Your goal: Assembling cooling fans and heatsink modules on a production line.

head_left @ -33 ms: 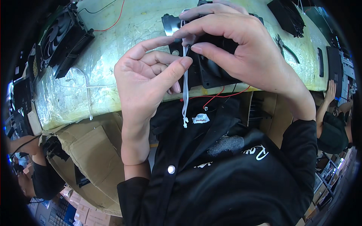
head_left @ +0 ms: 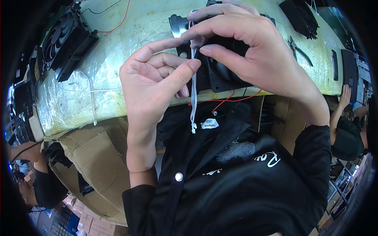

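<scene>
A bundle of white wires (head_left: 193,84) hangs down in front of me, small white plugs (head_left: 193,128) at its lower end. My left hand (head_left: 151,78) has its thumb pressed against the bundle, its other fingers curled behind. From the right, my right hand (head_left: 252,47) closes its thumb and fingers round the upper part of the wires. A thin black strip (head_left: 197,52), too small to name surely, shows at the wires between both thumbs. Behind my hands, partly hidden, lies a black fan unit (head_left: 222,80) on the bench.
Another black fan unit (head_left: 63,39) stands at the left. Side cutters (head_left: 300,51) and a bunch of black strips (head_left: 301,17) lie at the right. Red wires (head_left: 224,106) hang over the bench edge. A cardboard box (head_left: 94,157) sits below. Other people (head_left: 348,133) are at both sides.
</scene>
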